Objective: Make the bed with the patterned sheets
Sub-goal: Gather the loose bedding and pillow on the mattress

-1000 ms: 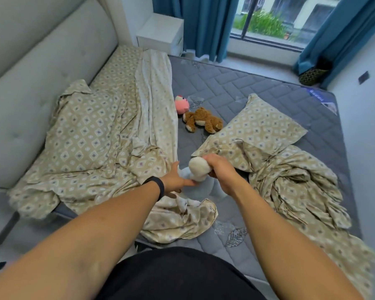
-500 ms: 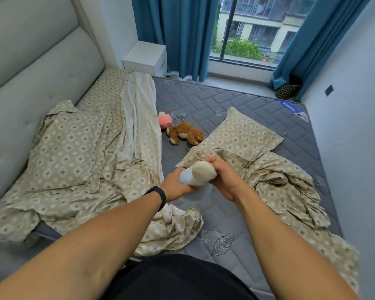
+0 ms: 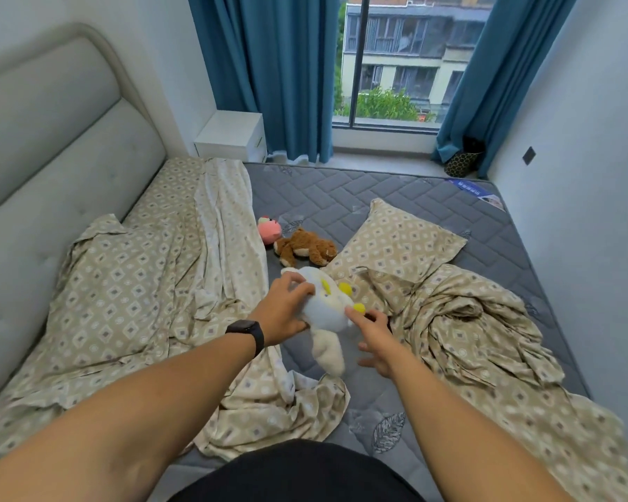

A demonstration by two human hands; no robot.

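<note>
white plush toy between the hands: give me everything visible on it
The white plush toy is soft and fuzzy, with yellow patches on its upper side and a long limb or ear hanging toward the grey quilted mattress. It sits above the mattress, between the patterned sheet and the patterned pillow. The left hand grips its left side; the right hand, fingers spread, touches its right edge with a fingertip. Its face is not discernible.

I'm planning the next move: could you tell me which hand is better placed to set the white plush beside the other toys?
Probably the left hand: it grips the white plush, while the right hand is open beside it.
</note>
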